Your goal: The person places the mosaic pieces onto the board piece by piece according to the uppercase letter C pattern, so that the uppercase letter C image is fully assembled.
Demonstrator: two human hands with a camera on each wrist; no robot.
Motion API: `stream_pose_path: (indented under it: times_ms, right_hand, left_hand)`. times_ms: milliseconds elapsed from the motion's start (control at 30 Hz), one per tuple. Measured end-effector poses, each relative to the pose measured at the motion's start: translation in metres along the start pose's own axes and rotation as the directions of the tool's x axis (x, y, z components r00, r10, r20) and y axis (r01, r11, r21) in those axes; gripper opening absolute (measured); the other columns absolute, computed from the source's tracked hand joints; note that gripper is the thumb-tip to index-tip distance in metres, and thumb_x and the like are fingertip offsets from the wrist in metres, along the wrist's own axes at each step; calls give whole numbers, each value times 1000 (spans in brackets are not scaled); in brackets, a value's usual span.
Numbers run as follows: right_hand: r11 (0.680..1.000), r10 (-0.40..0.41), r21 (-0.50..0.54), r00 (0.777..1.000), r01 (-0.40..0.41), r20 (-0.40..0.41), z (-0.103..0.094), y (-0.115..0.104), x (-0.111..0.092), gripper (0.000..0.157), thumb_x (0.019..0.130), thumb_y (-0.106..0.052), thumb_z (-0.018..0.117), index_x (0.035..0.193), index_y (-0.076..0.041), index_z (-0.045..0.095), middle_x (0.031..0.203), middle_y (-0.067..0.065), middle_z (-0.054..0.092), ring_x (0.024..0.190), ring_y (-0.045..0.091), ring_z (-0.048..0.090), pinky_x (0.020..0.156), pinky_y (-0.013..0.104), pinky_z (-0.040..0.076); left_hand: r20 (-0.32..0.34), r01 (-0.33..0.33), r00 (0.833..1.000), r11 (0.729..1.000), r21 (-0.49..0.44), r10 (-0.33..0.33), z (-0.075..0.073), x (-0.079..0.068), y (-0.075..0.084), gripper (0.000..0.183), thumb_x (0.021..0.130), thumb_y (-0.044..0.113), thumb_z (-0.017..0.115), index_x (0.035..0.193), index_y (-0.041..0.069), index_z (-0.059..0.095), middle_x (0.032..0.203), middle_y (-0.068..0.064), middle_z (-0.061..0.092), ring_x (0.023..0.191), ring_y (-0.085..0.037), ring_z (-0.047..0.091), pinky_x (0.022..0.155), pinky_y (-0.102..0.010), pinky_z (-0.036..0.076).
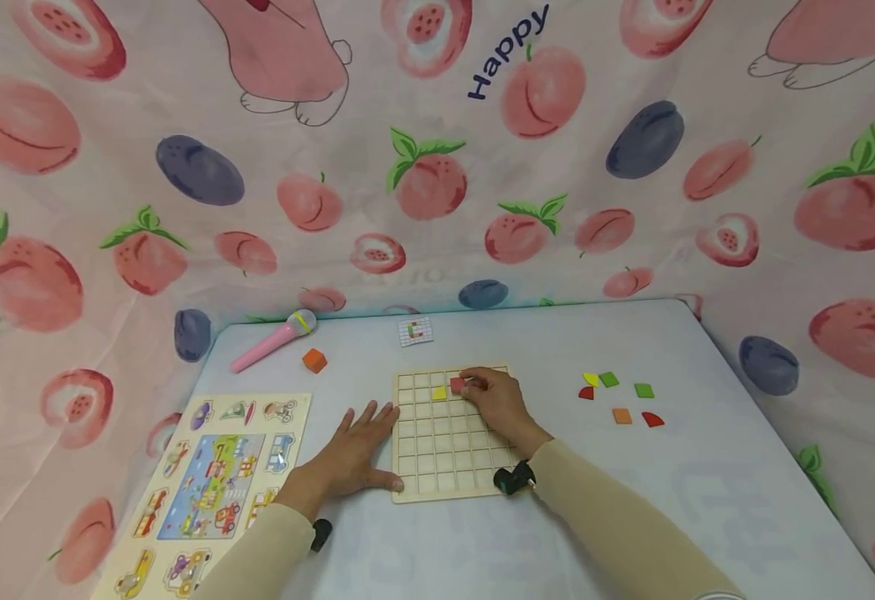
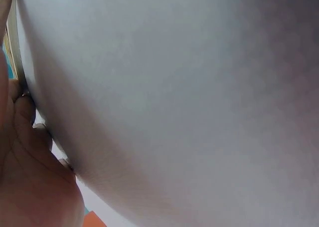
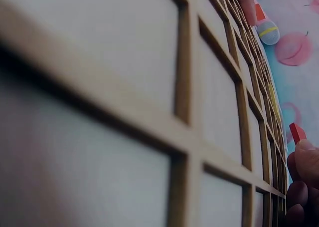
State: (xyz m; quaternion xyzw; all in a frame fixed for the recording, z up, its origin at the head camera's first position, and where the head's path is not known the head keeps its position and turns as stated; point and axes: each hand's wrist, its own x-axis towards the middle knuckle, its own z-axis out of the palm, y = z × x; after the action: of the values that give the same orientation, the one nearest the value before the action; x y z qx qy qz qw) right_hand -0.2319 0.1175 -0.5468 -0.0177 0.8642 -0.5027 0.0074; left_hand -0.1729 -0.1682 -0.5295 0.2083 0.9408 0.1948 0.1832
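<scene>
"Left of the grid board point(image 1: 426, 462), what do you have lying on your desk point(image 1: 715, 475)?"

"Farthest from the board you have a picture puzzle point(image 1: 212, 487), partly hidden by your left sleeve point(image 1: 261, 546). Out past the board's far left corner lies a pink toy microphone point(image 1: 276, 342), and closer to that corner sits an orange cube point(image 1: 314, 360)."

"And where is your left hand point(image 1: 355, 454)?"

"You have it at the board's left edge, fingers straight and spread, with fingertips touching that edge and the thumb's tip at the near left corner."

"What about on the board itself?"

"Just beyond its far edge you have a small printed card point(image 1: 415, 332). Toward the far side of the board, a yellow tile point(image 1: 439, 393) lies in one of the cells. Just right of that, over the board, is the red tile point(image 1: 456, 385); your right hand point(image 1: 501, 406) pinches it between thumb and finger. You cannot tell whether it touches the board."

"And to the right?"

"Well right of the board, level with its far half, you have a red quarter-round point(image 1: 586, 393), a yellow piece point(image 1: 591, 379), a green piece point(image 1: 608, 379), an orange square point(image 1: 622, 416), a second green piece point(image 1: 643, 390) and a second red quarter-round point(image 1: 652, 419)."
</scene>
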Motion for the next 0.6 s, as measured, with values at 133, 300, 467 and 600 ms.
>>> stream_pose_path:
  times_ms: [133, 300, 467, 600]
  right_hand:
    - [1000, -5, -17, 1000, 5, 0, 1, 1, 0, 27, 95, -10, 77, 122, -13, 78, 106, 5, 76, 96, 19, 65, 88, 36, 57]
    - [999, -20, -29, 1000, 21, 2, 2, 0, -1, 26, 95, -8, 77, 120, -12, 79, 107, 5, 76, 98, 18, 66, 88, 37, 59]
    - [999, -11, -36, 1000, 11, 7, 2, -2, -1, 26, 94, -7, 77, 119, -13, 79, 106, 4, 76, 98, 18, 67, 89, 39, 59]
    - [999, -19, -47, 1000, 19, 5, 4, -3, -2, 26, 93, -7, 78, 118, -12, 79, 106, 4, 77, 99, 19, 68, 91, 40, 60]
  left_hand:
    - [11, 3, 1000, 1000, -6, -3, 0, -1, 0, 122, 75, 61, 87, 169, 15, 25, 177, -2, 20, 166, -28, 4, 135, -53, -2]
    - [18, 2, 1000, 1000, 9, -2, 0, -1, -2, 122, 76, 63, 85, 170, 16, 22, 178, -2, 18, 166, -27, 3, 135, -52, -2]
    - [19, 7, 1000, 1000, 10, -7, 1, 0, -2, 123, 76, 63, 86, 170, 16, 23, 178, -2, 17, 166, -27, 3, 135, -53, -2]
    - [14, 12, 1000, 1000, 0, -12, 1, -1, -1, 123, 75, 62, 87, 169, 16, 24, 177, -2, 19, 166, -28, 4, 135, -54, -2]
